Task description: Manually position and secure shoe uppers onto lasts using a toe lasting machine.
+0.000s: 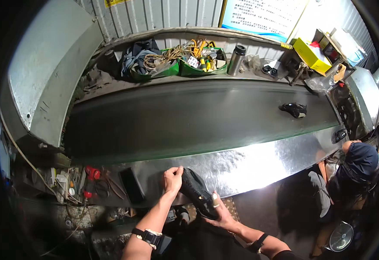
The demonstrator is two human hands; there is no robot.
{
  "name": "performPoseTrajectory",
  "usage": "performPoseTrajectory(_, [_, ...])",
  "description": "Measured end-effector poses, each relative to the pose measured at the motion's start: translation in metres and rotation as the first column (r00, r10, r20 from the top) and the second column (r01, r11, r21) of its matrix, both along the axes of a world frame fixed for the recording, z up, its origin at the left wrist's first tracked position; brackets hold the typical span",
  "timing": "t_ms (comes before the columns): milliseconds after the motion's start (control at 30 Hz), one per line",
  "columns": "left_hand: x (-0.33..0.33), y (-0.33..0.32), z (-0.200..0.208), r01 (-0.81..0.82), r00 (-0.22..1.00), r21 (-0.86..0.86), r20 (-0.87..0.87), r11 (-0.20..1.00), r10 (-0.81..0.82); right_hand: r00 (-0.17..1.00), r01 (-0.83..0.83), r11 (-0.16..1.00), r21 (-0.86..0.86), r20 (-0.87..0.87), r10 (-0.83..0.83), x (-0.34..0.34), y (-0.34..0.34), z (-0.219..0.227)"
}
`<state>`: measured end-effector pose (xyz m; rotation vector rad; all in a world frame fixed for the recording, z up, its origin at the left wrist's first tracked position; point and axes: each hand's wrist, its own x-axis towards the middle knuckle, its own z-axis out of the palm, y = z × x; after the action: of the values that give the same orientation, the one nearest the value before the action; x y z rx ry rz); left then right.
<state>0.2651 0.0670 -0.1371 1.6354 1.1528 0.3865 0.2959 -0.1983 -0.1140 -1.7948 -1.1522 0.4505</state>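
Crossing the near edge of the metal ledge, a glossy black shoe is pinched at its far end by the curled fingers of the left hand and clasped at its near end by the right hand. Room is found at right. Farther, a dark belt and ribbed wall are seen.

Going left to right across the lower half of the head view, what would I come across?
Red tool, black phone, left hand, black shoe held between both hands, right hand, co-worker in dark clothing.
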Motion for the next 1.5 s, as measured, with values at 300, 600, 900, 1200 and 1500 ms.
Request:
performPoseTrajectory(300, [0.018,-0.045,0.023,0.197,0.931,0.199,-0.346,0.96,-0.119,0.977,-0.171,0.985,0.01,0.134,0.168,0.005,-0.025,-0.021])
performPoseTrajectory(600, [-0.009,-0.026,0.045,-0.092,0.96,0.215,-0.24,0.972,0.144,0.879,-0.373,0.928,-0.004,-0.322,0.352,0.036,-0.003,0.037])
performPoseTrajectory(900, [-0.112,-0.02,0.17,-0.324,0.939,0.379,0.015,0.867,0.344,0.395,-0.547,0.837,0.002,-0.881,0.261,0.017,0.1,0.112])
performPoseTrajectory(1200, [-0.361,-0.096,0.231,-0.79,0.558,0.421,0.194,0.446,0.807,0.48,-0.625,0.761,0.175,-0.682,0.551,-0.202,0.099,0.162])
performPoseTrajectory(1500, [-0.632,-0.214,0.284,-0.942,-0.126,-0.321,0.605,0.096,0.787,0.103,-0.823,0.508,0.253,-0.813,0.573,-0.46,0.078,0.203])
